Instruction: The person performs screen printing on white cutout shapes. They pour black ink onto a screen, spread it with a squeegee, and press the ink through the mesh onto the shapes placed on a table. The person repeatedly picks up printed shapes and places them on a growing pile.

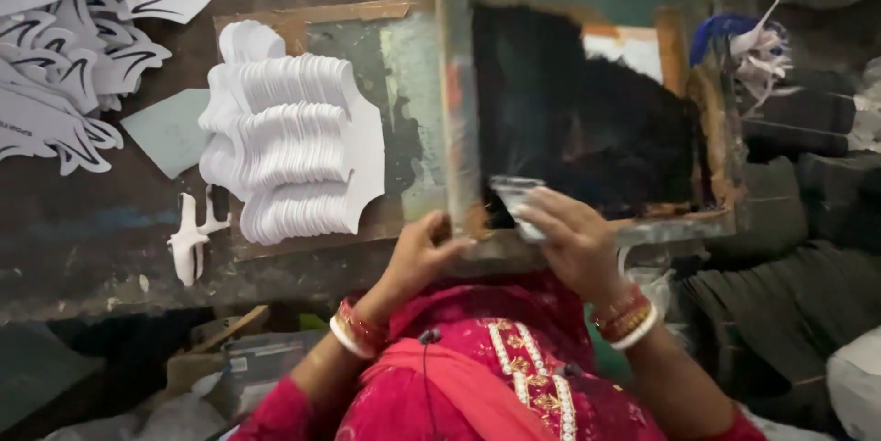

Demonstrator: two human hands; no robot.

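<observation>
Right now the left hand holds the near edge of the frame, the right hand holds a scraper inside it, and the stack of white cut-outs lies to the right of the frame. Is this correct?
Not quite. In the head view the stack of white cut-outs lies to the left of the frame, not the right. The rest stands: the left hand holds the frame's near edge, and the right hand holds the scraper inside it.

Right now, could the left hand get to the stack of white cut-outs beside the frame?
Probably yes. The left hand grips the near edge of the printing frame, and the stack of white cut-outs lies just to its left on the table, with nothing between them.
</observation>
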